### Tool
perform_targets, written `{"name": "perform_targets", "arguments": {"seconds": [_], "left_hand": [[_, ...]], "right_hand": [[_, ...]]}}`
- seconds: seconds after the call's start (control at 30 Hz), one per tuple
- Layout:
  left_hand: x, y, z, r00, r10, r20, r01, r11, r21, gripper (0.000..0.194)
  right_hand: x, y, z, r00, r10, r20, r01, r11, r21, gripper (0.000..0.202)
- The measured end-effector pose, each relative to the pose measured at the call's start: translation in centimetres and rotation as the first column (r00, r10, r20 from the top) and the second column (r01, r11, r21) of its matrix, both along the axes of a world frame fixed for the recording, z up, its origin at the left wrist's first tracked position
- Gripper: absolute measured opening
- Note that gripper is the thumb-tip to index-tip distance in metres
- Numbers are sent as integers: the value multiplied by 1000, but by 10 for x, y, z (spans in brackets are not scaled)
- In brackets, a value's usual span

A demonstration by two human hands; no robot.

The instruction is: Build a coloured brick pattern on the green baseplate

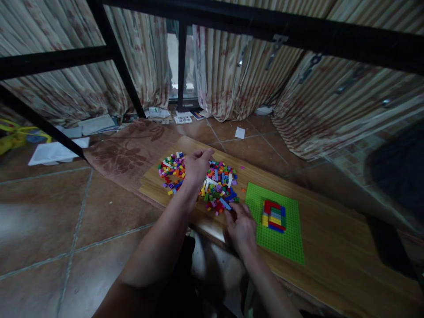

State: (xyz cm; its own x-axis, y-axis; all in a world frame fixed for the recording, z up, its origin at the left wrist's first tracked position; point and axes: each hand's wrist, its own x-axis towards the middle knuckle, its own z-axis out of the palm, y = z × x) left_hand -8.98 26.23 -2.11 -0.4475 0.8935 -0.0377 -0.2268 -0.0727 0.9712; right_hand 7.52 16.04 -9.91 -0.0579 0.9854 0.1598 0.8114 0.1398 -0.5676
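Observation:
Over the middle of a spread pile of small multicoloured toy bricks [217,179] is my left hand [196,168], its fingers bent and close together. Whatever its fingertips hold, if anything, is hidden. At the pile's near right edge, my right hand [243,224] has thumb and finger closed at the end of a long light blue brick [225,203]. Just right of that hand lies a green studded baseplate [288,247]. A small rectangular build [274,215] of red, blue, yellow, green and grey bricks sits on the baseplate.
The bricks and baseplate rest on a long, low wooden table [334,247]. A brown patterned cloth [129,145] lies beyond its left end. Dark metal bars [124,75] cross in front of curtains [238,75]. Papers [240,132] and a white tray [58,151] lie on the tiled floor.

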Motion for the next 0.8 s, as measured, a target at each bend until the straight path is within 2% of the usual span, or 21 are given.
{"name": "perform_targets", "arguments": {"seconds": [0.1,0.2,0.27,0.3,0.37,0.43,0.5,0.53,0.6,0.7,0.8], "left_hand": [[-2,-1,-2,995,-66,-71,64,998,-25,20],[4,-5,-6,933,-287,-216,281,958,-61,21],[15,-14,-8,808,-476,-346,478,874,-88,22],[23,-21,-9,715,-566,-411,575,810,-116,23],[43,-39,-11,530,-684,-501,695,689,-205,21],[66,-60,-15,370,-758,-537,732,594,-334,21],[89,-80,-19,270,-799,-537,744,528,-410,20],[99,-87,-21,247,-810,-532,741,512,-436,19],[115,-96,-25,246,-820,-518,729,508,-459,20],[129,-96,-30,270,-823,-500,708,521,-476,21],[136,-92,-34,269,-805,-529,679,548,-489,23]], "right_hand": [[-5,4,2,1000,-12,-14,12,1000,-7,25],[4,-1,9,984,-52,-170,47,998,-31,25],[20,-10,15,947,-87,-309,56,993,-107,28],[31,-17,17,922,-112,-371,59,987,-151,29],[55,-33,21,869,-180,-461,87,972,-217,32],[80,-49,22,822,-261,-507,156,958,-241,33],[101,-62,22,783,-326,-530,215,941,-260,32],[109,-66,22,764,-350,-542,231,933,-277,33],[121,-70,20,718,-396,-572,246,913,-324,35],[130,-66,17,604,-485,-633,281,872,-401,41],[132,-56,13,500,-540,-677,343,841,-417,42]]}}
